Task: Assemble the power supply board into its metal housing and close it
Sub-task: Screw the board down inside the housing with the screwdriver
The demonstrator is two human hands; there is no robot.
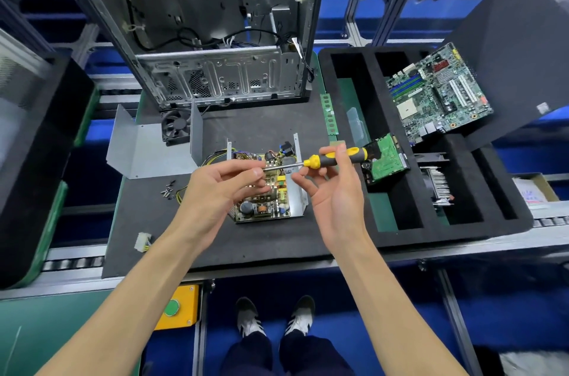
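The board (264,190), crowded with coils, capacitors, a yellow block and heat sinks, is seated in an open grey metal housing (297,190) near the middle of the worktop (268,240), toward its front edge. Two upright side walls are seen on the housing; yellow and black wires (212,157) are bunched at its rear left. A bent grey cover (147,147) lies toward the worktop's left edge, with one black fan (176,129) just behind it. A small cluster of screws (167,189) is scattered in front of the cover; their count cannot be told. One white connector (142,241) rests near the front left corner.

A yellow-and-black screwdriver (335,157) is held level above the board: its handle is gripped by the curled fingers of the right hand (332,187), and its shaft tip is pinched by the left hand (221,187).

At the rear edge one open case (215,36) stands. At the right edge a black foam tray (385,221) carries one motherboard (437,92), one drive (386,160) and one heat sink (438,181). No writing can be read.
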